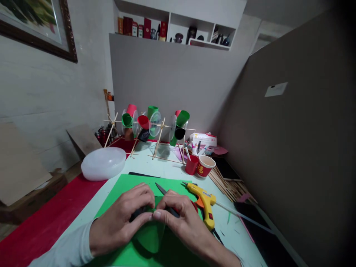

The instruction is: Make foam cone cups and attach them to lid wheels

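My left hand and my right hand meet over the front of the white table. Thumbs and fingers of both pinch the upper edge of a curved piece of green paper. Under it lies a larger green sheet, on which a shadow falls. Partly covered by my right hand are scissors, with a dark blade pointing away from me and a bit of red handle showing. To the right of that hand, a yellow hot glue gun lies with a long glue stick in its back.
Behind stands a stick frame carrying paper cups and clear discs. A translucent plastic bowl sits at left. Red cups, a bundle of wooden sticks and a dark tablet are at right, beside a grey partition.
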The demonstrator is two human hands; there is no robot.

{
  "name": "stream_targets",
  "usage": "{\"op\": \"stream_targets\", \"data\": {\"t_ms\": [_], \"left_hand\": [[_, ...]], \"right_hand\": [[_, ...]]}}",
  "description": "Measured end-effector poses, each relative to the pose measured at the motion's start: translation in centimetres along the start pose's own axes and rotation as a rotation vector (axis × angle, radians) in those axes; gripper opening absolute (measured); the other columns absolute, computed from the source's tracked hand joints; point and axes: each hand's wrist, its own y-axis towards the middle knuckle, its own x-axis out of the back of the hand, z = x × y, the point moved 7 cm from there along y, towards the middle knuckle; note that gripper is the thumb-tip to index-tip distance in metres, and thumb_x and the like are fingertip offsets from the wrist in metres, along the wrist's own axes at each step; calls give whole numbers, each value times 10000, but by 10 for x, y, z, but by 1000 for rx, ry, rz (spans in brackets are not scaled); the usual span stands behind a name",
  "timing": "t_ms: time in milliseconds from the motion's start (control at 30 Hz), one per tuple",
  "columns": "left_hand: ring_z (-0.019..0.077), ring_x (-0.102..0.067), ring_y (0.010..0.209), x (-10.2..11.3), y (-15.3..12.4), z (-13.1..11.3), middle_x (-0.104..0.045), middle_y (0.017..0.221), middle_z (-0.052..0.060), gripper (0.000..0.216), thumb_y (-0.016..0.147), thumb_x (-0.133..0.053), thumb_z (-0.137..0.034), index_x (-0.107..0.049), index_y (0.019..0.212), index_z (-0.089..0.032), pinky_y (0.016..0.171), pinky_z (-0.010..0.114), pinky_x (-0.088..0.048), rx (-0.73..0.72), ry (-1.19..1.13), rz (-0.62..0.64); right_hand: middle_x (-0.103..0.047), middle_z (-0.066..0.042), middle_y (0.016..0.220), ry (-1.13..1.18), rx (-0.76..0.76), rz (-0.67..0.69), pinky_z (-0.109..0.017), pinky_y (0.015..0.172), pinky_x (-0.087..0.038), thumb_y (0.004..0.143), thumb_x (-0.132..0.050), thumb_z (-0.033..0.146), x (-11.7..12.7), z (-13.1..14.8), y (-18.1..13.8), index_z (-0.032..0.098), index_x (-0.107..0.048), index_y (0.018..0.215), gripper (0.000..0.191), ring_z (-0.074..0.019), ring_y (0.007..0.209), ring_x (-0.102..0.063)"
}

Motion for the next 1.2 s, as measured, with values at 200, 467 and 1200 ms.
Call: {"op": "stream_targets", "data": {"t_ms": [200,467,1200], "left_hand": [[174,-601,856,2,1,4,-642,874,27,95,922,-598,-248,-669,864,-221,769,240,-460,39,-112,-97],[199,-625,1012,24,-12,22,-670,1197,27,244,875,-691,-405,-696,1100,-312,884,243,-467,273,-145,-514],[62,-507,502,-39,-7,46,-583,680,-32,384,499,-980,-316,-717,724,-149,445,174,-417,750,-1282,-358]], "right_hand": [[-516,31,636,89,-98,-49,-272,643,-330,900,-649,365,3,-9,-1,190,-602,623,330,-139,677,-455],[-584,4,681,48,-131,-419,-276,622,-364,879,-640,408,27,-19,-7,186,-669,698,288,-154,662,-499],[-663,8,698,41,124,-597,-305,694,-435,897,-652,220,33,-3,-14,207,-682,739,162,-155,676,-545]]}}
